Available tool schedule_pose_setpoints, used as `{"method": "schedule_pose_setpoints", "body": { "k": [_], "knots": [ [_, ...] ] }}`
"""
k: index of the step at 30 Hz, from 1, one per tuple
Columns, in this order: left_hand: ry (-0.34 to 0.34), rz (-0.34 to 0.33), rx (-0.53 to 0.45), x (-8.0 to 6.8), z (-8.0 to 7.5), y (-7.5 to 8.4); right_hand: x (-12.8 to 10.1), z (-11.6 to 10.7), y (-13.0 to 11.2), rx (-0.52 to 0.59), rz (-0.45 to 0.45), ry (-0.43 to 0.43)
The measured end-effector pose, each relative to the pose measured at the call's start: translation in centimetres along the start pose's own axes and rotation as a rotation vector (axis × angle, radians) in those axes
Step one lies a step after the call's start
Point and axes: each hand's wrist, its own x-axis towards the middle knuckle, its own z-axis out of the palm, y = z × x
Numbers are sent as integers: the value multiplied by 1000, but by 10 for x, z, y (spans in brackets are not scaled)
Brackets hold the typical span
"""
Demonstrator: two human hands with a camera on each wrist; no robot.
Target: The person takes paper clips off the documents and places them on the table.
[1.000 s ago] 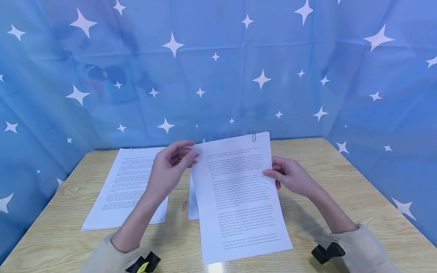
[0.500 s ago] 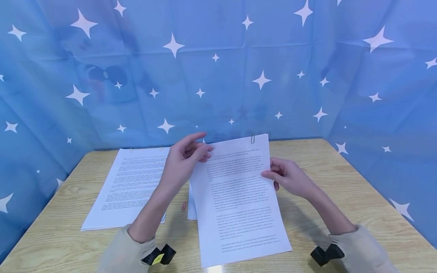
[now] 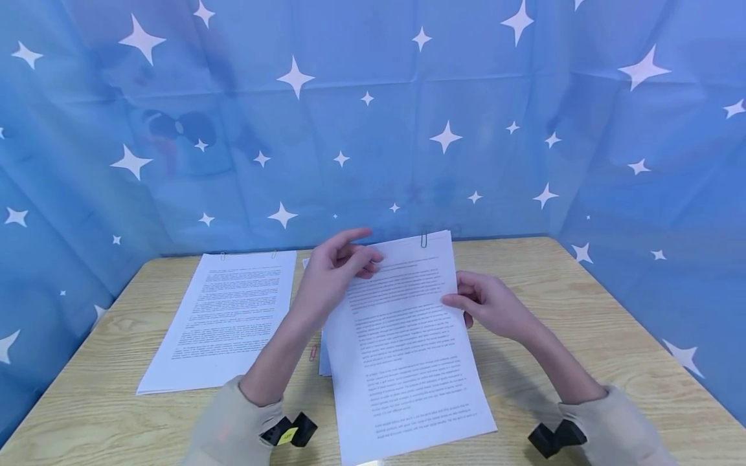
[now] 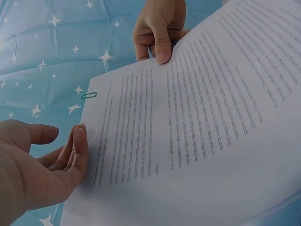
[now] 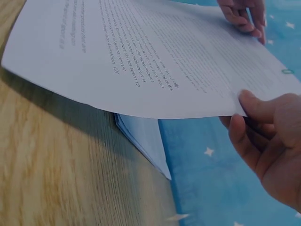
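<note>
Wooden tabletop [image 3: 588, 301], raised paper [image 3: 410, 353] — hands [image 3: 492, 305] at edges

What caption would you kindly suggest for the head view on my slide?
Right hand pinching the clipped paper by its edge, left hand near the top, other pages on the table.
</note>
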Motion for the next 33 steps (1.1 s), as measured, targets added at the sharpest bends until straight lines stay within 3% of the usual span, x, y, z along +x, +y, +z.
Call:
{"method": "schedule_pose_setpoints", "body": {
  "k": [33],
  "knots": [
    [-110, -1, -7, 20, 49, 3, -1, 1, -4, -8, -6, 4]
  ]
}}
